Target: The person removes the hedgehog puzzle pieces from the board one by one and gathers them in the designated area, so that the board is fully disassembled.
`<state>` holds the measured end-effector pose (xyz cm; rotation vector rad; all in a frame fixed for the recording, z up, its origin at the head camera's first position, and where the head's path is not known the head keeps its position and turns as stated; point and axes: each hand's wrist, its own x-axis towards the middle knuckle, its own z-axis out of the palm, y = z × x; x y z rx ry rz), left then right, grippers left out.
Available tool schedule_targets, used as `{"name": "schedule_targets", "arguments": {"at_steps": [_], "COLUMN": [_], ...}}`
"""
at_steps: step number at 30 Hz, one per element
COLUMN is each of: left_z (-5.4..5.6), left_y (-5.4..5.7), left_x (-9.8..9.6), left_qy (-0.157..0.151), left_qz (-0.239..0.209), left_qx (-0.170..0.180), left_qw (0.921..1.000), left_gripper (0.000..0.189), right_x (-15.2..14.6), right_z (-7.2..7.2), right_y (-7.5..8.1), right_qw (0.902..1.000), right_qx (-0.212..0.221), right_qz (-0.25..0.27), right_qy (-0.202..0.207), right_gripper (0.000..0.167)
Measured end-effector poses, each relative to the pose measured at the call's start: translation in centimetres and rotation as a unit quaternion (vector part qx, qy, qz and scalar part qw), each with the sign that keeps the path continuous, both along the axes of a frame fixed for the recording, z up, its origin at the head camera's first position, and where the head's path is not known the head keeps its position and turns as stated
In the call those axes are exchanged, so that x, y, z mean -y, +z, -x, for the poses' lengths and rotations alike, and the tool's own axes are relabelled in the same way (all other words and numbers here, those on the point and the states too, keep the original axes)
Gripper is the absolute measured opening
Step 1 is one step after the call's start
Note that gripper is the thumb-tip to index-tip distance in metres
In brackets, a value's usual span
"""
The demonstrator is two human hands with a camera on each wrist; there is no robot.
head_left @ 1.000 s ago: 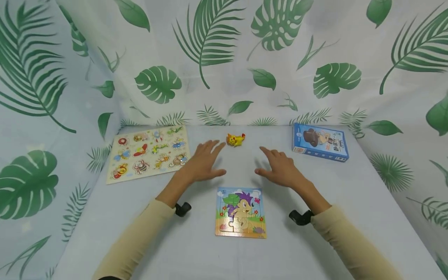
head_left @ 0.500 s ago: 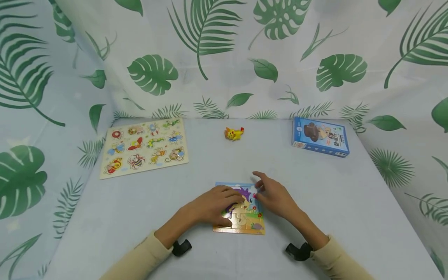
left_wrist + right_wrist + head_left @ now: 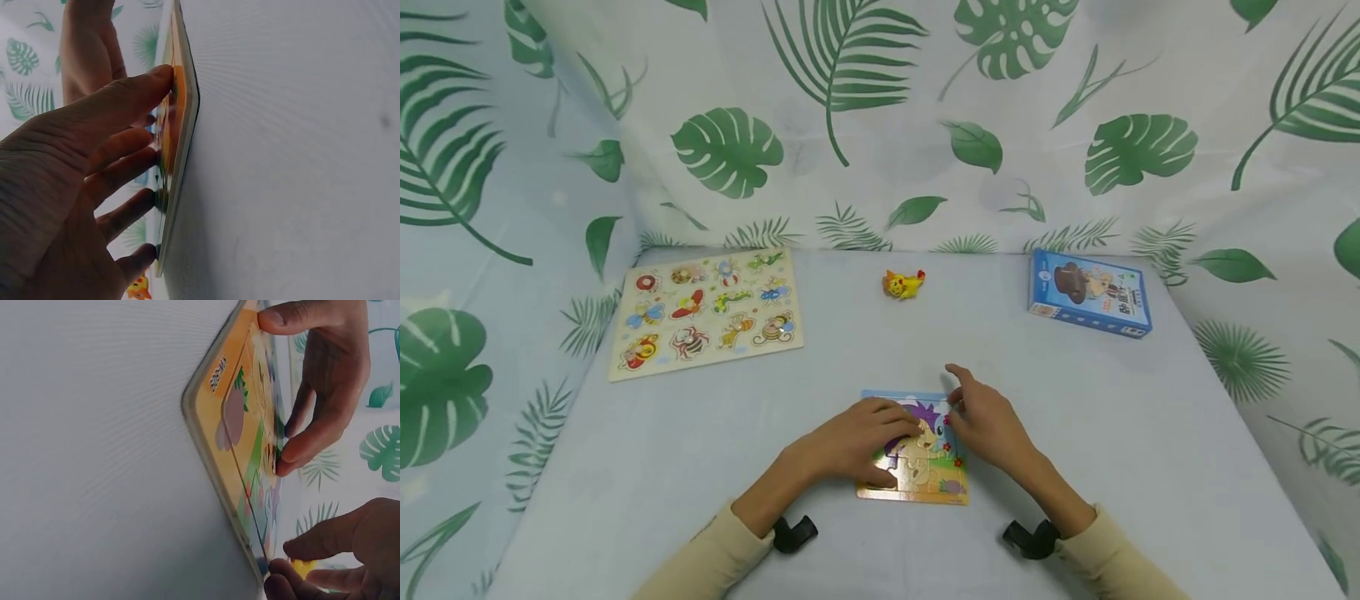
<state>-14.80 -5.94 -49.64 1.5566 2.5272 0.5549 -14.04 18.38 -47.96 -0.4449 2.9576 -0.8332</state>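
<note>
A small jigsaw puzzle (image 3: pixel 917 487) with a purple-haired hedgehog picture lies flat in its frame on the white table, low in the middle of the head view. My left hand (image 3: pixel 857 437) is spread over its left half; in the left wrist view the thumb (image 3: pixel 140 87) and several fingertips touch the picture. My right hand (image 3: pixel 996 425) is at the upper right corner, index finger raised and the other fingers bent loosely. The right wrist view puts its fingertips (image 3: pixel 278 584) right at the frame's edge. Part of the picture is hidden under my left hand.
Toward the back left lies a wooden insect puzzle board (image 3: pixel 707 312). A small yellow toy figure (image 3: pixel 904 285) lies at the back middle, and a blue box (image 3: pixel 1090 293) at the back right. A leaf-print cloth (image 3: pixel 820 192) hangs behind the table (image 3: pixel 760 417).
Both hands have come down and toward me from above the middle of the table onto the hedgehog puzzle. Over the last half second they have barely moved.
</note>
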Motion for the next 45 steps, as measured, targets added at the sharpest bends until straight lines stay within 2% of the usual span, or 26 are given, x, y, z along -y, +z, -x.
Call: {"name": "schedule_targets", "arguments": {"at_steps": [6, 13, 21, 31, 38, 45], "left_z": [0.2, -0.4, -1.3, -1.3, -1.4, -1.4], "left_y": [-0.1, -0.3, 0.0, 0.2, 0.4, 0.6], "left_x": [-0.3, -0.8, -1.1, -0.6, -0.7, -0.6], "left_qy": [-0.006, 0.000, 0.009, 0.005, 0.009, 0.013], "left_qz": [0.006, 0.040, 0.090, 0.103, 0.108, 0.117], "left_qx": [-0.008, -0.032, -0.049, -0.057, -0.057, -0.054], "left_qw": [0.9999, 0.9987, 0.9947, 0.9930, 0.9925, 0.9916], "left_gripper": [0.068, 0.065, 0.061, 0.058, 0.057, 0.057], "right_x": [0.2, 0.6, 1.0, 1.9, 2.0, 2.3], "right_z": [0.7, 1.0, 0.7, 0.9, 0.9, 1.2], "right_y": [-0.2, -0.1, -0.3, 0.2, 0.2, -0.1], "right_qw": [0.9996, 0.9963, 0.9975, 0.9958, 0.9957, 0.9953], "right_qx": [0.000, 0.060, 0.010, 0.020, 0.004, 0.024], "right_qz": [-0.005, 0.007, -0.042, -0.062, -0.069, -0.061], "right_qy": [-0.026, -0.060, -0.055, -0.063, -0.061, -0.072], "right_gripper": [0.052, 0.052, 0.057, 0.059, 0.055, 0.058]}}
